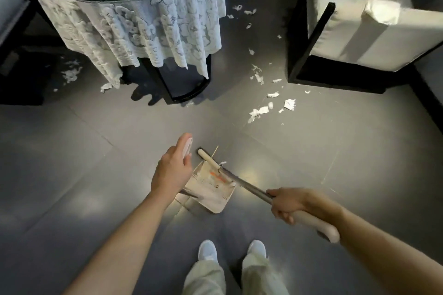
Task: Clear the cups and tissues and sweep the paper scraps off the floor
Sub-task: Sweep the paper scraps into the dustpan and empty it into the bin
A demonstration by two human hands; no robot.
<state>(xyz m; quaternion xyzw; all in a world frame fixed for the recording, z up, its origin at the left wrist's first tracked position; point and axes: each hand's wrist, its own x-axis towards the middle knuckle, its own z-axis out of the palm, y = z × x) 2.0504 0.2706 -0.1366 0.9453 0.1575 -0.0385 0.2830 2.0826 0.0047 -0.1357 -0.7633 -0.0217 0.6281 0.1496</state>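
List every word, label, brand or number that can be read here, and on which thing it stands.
None can be read.
The dustpan bears an orange mark, too blurred to tell whether it is lettering.
The paper scraps and the tablecloth show no print that I can read.

No text, label, brand or number can be read anywhere. The dustpan point(208, 190) carries orange marks and a row of small dark ticks, but they are too blurred to tell whether any of them are lettering.
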